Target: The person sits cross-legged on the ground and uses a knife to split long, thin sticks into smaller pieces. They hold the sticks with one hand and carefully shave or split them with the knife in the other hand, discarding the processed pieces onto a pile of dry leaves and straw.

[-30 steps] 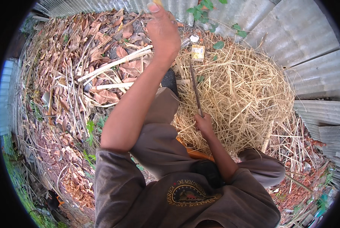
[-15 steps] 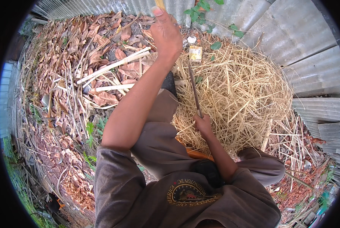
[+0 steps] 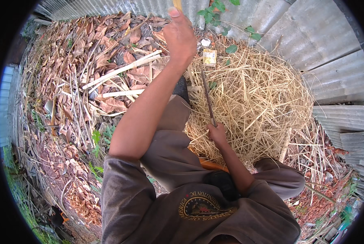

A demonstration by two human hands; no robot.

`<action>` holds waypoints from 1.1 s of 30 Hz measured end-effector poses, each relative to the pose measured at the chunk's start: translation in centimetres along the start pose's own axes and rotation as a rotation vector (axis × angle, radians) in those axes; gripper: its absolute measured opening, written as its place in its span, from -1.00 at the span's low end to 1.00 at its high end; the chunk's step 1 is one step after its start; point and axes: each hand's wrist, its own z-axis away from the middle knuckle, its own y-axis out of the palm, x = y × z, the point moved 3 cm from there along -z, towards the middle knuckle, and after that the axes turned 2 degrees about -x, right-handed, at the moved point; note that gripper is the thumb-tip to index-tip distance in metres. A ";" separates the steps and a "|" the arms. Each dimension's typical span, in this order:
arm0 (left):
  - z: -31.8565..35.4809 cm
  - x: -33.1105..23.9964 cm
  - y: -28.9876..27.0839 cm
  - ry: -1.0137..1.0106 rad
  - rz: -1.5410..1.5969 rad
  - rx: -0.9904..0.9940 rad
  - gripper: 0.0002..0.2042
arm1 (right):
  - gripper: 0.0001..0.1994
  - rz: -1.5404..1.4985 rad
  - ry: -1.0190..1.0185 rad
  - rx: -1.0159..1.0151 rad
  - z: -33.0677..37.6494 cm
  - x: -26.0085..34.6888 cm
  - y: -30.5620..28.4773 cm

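Note:
My left hand (image 3: 180,40) is raised toward the top, its fingers closed around a pale yellow strip that looks like split bamboo (image 3: 177,4). The strip's upper end runs out of view. My right hand (image 3: 217,134) grips the handle of a long, narrow dark-bladed knife (image 3: 208,95), blade pointing up and slightly left. Beneath the knife lies a wide heap of straw-coloured shavings (image 3: 255,101). The blade and the strip are apart as far as I can see.
Pale bamboo pieces (image 3: 123,70) lie left of my leg among dry brown leaves (image 3: 80,44). Corrugated metal sheets (image 3: 316,36) wall off the top and right. A yellow-white packet (image 3: 209,57) sits at the heap's far edge. Green leaves (image 3: 214,16) grow beside the sheeting.
My left hand and the strip have shifted slightly right and down. The knife has hardly moved.

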 end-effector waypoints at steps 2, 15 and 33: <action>0.0 0.0 0.1 0.001 -0.005 -0.001 -0.27 | -0.77 -0.011 -0.008 0.014 0.2 0.2 0.0; -0.1 0.8 0.0 -0.013 -0.001 0.014 -0.27 | -0.80 -0.013 -0.044 0.010 0.0 0.0 0.5; -0.8 1.1 -0.2 -0.028 -0.164 -0.098 -0.27 | -0.78 -0.115 0.013 0.110 -1.0 2.6 2.7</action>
